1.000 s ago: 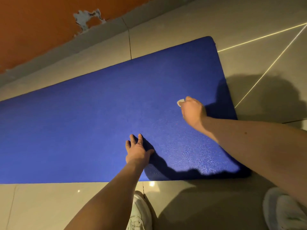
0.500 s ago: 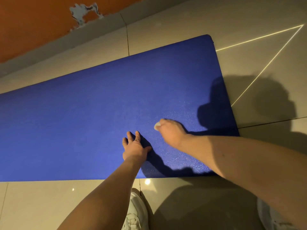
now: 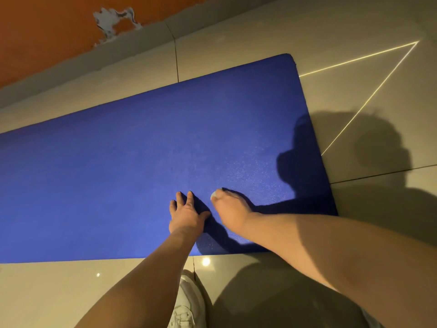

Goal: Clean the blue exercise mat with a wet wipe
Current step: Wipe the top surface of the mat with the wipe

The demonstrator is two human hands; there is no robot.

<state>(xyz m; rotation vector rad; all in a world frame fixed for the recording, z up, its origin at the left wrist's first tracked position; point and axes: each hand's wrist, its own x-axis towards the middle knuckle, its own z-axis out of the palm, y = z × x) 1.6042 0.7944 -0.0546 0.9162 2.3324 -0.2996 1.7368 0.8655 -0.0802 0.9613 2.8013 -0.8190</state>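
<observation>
mat (image 3: 118,181): blue, lies flat on the tiled floor (image 3: 236,36). it runs from the left edge of the view to a rounded corner at upper right. its near long edge faces the person; its far long edge lies near the grey skirting (image 3: 118,53).

left hand (image 3: 188,215): palm down on the mat, close to the near edge. fingers straight and slightly spread; it holds nothing. the forearm crosses the near edge from below.

right hand (image 3: 230,213): just beside the left hand, on its right, with a narrow strip of mat between them. fingers are curled down onto the mat and closed round the wipe (image 3: 214,194). only a small white part of the wipe shows, at the fingertips, touching the mat. the rest is hidden under the hand.

mat surface: right of the right hand, the texture shows fine bright speckles. whether this is moisture cannot be told.

shadows: dark shadows of the arms and a rounded shape fall on the right end of the mat and on the floor beside it.

surroundings: an orange wall (image 3: 47,31) stands above the skirting, with a patch (image 3: 113,18) of flaked paint. two thin bright lines (image 3: 354,59) meet at a point on the floor at upper right. a white shoe (image 3: 189,304) stands on the floor below the near edge, between the two forearms.
</observation>
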